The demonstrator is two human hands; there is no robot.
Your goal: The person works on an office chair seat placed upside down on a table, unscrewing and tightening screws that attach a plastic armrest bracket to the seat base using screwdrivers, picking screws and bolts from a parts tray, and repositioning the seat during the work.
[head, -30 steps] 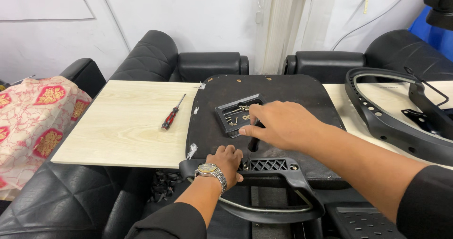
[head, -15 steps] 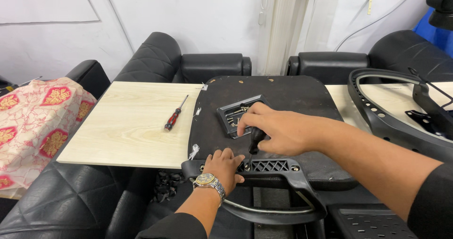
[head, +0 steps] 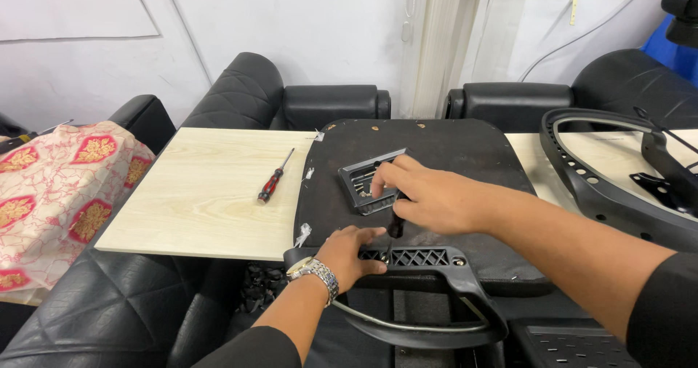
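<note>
A black chair seat pan (head: pixel 443 146) lies upside down across a pale wooden board (head: pixel 196 193). A grey metal plate (head: pixel 360 182) sits in its middle. My right hand (head: pixel 429 197) hovers just in front of that plate, closed around a short dark tool (head: pixel 395 227) that points down at a black plastic armrest bracket (head: pixel 425 257) on the seat's near edge. My left hand (head: pixel 350 255), with a metal wristwatch (head: pixel 314 270), grips the left end of that bracket. The tool's tip is hidden by the bracket.
A red-handled screwdriver (head: pixel 270 185) lies on the board left of the seat. A black chair back frame (head: pixel 582 175) rests at the right. Black leather sofas (head: pixel 247 92) surround the board. A red-patterned cloth (head: pixel 51 193) covers the left sofa arm.
My right hand has drawn back from the metal plate toward the near edge, bringing the dark tool down onto the bracket. My left hand has stayed on the bracket.
</note>
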